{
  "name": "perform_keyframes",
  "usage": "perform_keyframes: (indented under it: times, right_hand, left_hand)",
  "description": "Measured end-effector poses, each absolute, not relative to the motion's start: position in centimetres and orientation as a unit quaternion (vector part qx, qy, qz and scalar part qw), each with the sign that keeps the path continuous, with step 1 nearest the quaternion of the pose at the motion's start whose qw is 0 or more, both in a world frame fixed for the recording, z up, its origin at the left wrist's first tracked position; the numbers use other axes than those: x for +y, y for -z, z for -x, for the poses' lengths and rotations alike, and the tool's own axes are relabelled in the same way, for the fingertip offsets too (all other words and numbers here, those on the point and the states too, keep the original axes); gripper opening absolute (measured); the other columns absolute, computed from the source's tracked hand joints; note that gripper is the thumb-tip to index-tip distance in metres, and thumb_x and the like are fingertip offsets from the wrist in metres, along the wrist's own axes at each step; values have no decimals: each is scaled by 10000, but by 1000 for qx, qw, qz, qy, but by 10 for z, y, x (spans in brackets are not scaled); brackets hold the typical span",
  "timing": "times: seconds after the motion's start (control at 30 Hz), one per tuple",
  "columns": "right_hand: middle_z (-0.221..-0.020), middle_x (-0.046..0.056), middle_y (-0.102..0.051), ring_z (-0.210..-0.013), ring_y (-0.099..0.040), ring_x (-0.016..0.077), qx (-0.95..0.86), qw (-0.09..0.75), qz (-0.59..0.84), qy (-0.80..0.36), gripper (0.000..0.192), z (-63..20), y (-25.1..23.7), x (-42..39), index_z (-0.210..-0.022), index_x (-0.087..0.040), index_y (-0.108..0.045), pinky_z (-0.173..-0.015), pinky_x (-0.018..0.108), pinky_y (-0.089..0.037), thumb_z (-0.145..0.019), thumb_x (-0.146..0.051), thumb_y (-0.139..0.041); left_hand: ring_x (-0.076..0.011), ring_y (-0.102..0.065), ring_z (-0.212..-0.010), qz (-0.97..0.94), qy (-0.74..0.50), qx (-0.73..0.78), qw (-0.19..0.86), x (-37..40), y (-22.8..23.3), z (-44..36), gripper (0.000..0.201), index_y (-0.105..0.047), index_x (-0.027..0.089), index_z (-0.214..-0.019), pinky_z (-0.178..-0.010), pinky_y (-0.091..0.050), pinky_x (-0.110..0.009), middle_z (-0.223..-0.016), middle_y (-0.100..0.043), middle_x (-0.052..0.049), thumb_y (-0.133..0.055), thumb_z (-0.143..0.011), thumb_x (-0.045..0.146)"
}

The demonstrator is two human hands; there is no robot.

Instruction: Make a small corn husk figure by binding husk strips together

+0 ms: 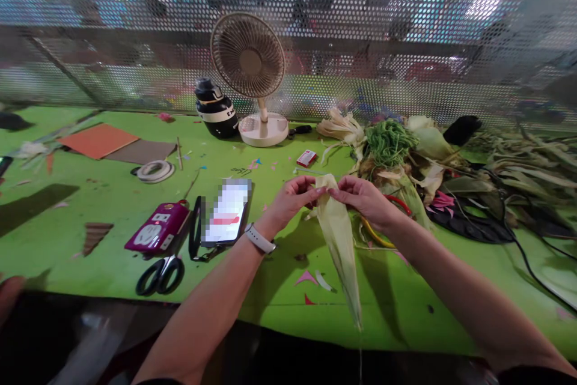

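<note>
Both hands pinch a corn husk [339,235], hiding its top edge.

Your left hand [291,197] and right hand [363,197] pinch the top edge of a pale corn husk [339,235], its tip hanging toward you over the green table [90,223]. A phone [225,212] and scissors [161,275] lie to the left.
</note>
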State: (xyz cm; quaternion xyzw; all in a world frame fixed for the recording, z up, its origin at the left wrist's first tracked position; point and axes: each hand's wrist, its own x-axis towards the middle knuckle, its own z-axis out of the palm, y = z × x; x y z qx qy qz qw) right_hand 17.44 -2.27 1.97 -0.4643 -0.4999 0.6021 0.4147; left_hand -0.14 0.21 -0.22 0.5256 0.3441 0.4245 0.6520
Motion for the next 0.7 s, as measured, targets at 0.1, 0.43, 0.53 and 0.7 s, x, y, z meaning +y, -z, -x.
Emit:
perform_keyframes:
  times: [0.1,0.43,0.53,0.7]
  right_hand:
    - [-612,-46,-568,-542,-474,77,-491,426,471,-595,408,-176,-18,-20,-683,-169,-537,-521,219,-349,-572,-464,-797]
    - [-619,-35,-564,-548,-465,83,-511,455,486,-543,404,-176,-9,-17,-705,-180,-543,-523,228,-368,-606,-502,-766]
    - [-622,-29,-565,-546,-475,91,-527,458,496,-517,389,-177,-7,-16,-719,-186,-548,-514,233,-383,-634,-511,-745]
    - [-697,4,-622,-604,-541,121,-553,441,502,-497,359,-178,-10,-17,-777,-188,-585,-552,250,-442,-666,-500,-724]
  left_hand:
    - [-67,-510,-557,-541,-388,354,657,4,3,3,329,-616,126,-728,-510,-422,-193,-651,-567,25,-751,-651,416]
    - [-85,-555,-661,-549,-393,371,638,5,5,3,360,-626,142,-873,-553,-476,-187,-785,-613,-6,-733,-673,421]
    - [-90,-568,-628,-558,-356,370,652,5,7,4,381,-618,134,-851,-536,-479,-201,-760,-616,-8,-747,-651,430]
    - [-79,-549,-595,-562,-373,358,646,8,13,3,362,-612,128,-801,-559,-482,-216,-721,-603,0,-730,-665,441]
